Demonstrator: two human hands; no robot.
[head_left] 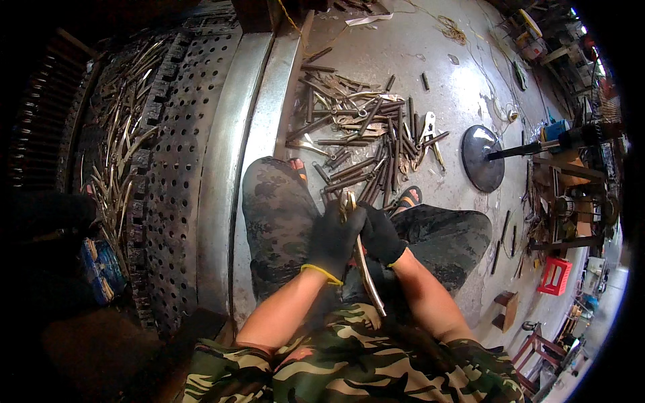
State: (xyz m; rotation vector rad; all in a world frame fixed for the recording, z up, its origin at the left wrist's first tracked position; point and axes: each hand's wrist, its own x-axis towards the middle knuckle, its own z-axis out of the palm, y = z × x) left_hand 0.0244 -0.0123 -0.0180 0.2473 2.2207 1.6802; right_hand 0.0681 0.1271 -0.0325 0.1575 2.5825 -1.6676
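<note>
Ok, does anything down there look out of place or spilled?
Yes: metal rods and tools lie jumbled on the floor ahead of the person, at all angles, with a few strays apart. An open sandal so close to loose metal also looks odd.

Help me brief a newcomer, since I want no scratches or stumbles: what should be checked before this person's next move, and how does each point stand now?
1. Left hand and right hand gloved: ok, both in dark fabric.
2. Curved metal piece held: ok, it runs through the left hand.
3. Right hand's grip on that piece: cannot tell, its fingertips are hidden.
4. Forearms covered: not ok, bare below the sleeves.
5. Feet protected: not ok, open sandals leave toes bare.
6. Floor ahead free of loose parts: not ok, a pile of metal parts lies by the feet.
</note>
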